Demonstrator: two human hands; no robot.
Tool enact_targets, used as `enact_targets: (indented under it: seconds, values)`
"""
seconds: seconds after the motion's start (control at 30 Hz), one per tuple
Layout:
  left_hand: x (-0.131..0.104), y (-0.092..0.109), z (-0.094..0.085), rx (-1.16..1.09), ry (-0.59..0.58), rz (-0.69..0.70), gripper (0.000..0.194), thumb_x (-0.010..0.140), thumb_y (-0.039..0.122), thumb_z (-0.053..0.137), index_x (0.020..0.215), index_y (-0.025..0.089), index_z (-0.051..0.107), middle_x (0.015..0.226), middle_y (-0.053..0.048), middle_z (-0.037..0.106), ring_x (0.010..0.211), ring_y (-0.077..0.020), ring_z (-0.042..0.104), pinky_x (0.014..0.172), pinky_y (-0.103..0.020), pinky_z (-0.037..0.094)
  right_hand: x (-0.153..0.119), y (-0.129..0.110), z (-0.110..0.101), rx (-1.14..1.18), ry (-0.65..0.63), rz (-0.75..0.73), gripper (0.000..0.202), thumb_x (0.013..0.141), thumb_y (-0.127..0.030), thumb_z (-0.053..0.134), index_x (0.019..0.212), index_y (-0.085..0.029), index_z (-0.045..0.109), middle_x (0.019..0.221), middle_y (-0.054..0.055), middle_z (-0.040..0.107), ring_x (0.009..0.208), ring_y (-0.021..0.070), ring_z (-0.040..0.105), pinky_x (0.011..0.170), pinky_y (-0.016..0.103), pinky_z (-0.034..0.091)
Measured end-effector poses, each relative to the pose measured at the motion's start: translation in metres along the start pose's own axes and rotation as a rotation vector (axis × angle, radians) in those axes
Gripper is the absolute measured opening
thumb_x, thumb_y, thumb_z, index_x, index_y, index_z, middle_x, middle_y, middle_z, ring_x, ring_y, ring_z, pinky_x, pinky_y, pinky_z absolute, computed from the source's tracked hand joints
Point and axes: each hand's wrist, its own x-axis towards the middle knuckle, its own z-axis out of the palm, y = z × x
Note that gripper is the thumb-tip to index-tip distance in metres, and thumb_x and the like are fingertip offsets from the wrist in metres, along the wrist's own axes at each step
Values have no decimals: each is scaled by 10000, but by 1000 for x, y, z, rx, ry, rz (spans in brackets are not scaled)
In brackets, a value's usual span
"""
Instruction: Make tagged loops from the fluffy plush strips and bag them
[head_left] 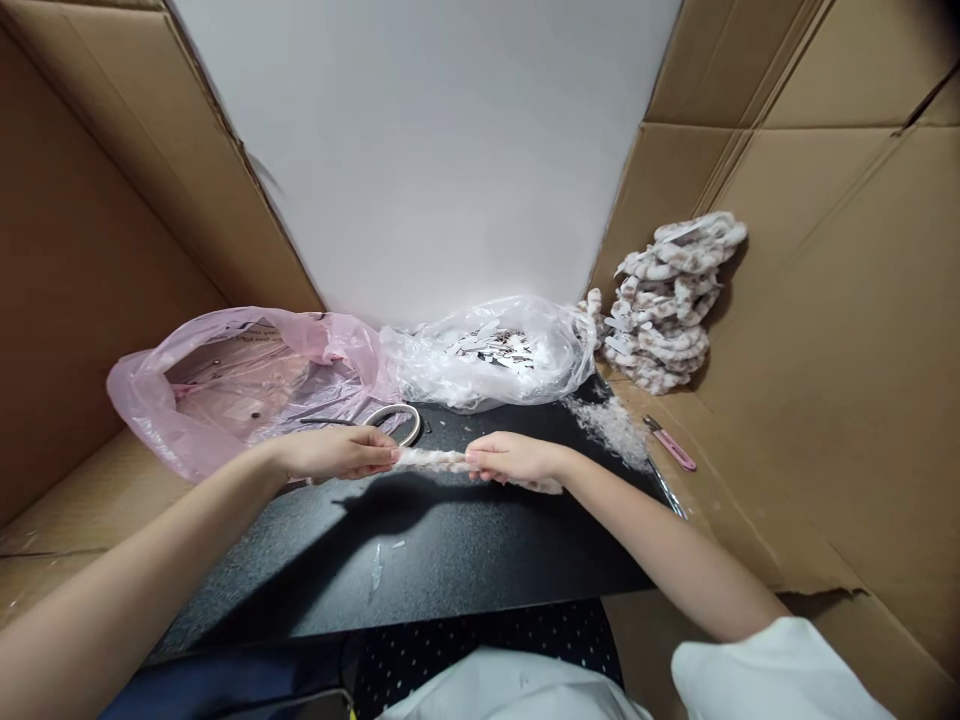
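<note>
A fluffy white strip (433, 459) is stretched level between my two hands, above the dark tabletop (450, 560). My left hand (352, 452) pinches its left part, fingers closed. Closed around the strip further right is my right hand (510, 457), with a loose end of it hanging out below the palm. Just behind my left hand lies a roll of tape (409, 425), beside a thin dark object. Small clear scraps (377, 567) rest on the tabletop in front of my hands.
Behind are an open pink bag (142, 385) and a clear bag (427, 385) holding white and dark pieces. Fluffy bundles (667, 305) are piled at the right, near loose fluff (611, 425) and a pink cutter (675, 448). Cardboard walls (847, 330) stand on both sides.
</note>
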Motion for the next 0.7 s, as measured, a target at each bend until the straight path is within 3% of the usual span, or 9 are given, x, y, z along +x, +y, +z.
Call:
enact_targets:
  seconds: [0.13, 0.37, 0.63, 0.7]
  values:
    - [1, -17, -6, 37, -5, -30, 429, 798, 562, 577, 605, 197, 459, 515, 26, 315, 416, -95, 207, 359, -232, 121, -10, 13, -16, 21, -61, 76, 276, 929, -340, 477, 735, -149, 521, 613, -51, 441, 502, 51, 374, 476, 155, 332]
    - [-9, -18, -14, 19, -13, -92, 481, 728, 599, 644, 594, 174, 463, 534, 41, 324, 477, -84, 218, 433, -198, 149, -22, 22, -32, 45, -178, 151, 303, 911, -362, 494, 687, -157, 481, 557, -67, 426, 438, 38, 376, 444, 154, 350]
    - [-16, -38, -32, 24, -1, -152, 440, 742, 561, 648, 621, 173, 479, 553, 44, 332, 494, -90, 233, 457, -196, 175, -43, 20, -44, -52, -123, 176, 332, 918, -381, 472, 681, -149, 477, 596, -61, 437, 450, 27, 360, 438, 150, 307]
    - [-15, -46, -35, 13, 61, -129, 427, 727, 540, 670, 605, 168, 501, 537, 40, 357, 476, -90, 254, 440, -193, 189, -46, 22, -45, -80, -112, 190, 336, 912, -395, 477, 682, -150, 478, 609, -57, 445, 446, 28, 351, 425, 158, 287]
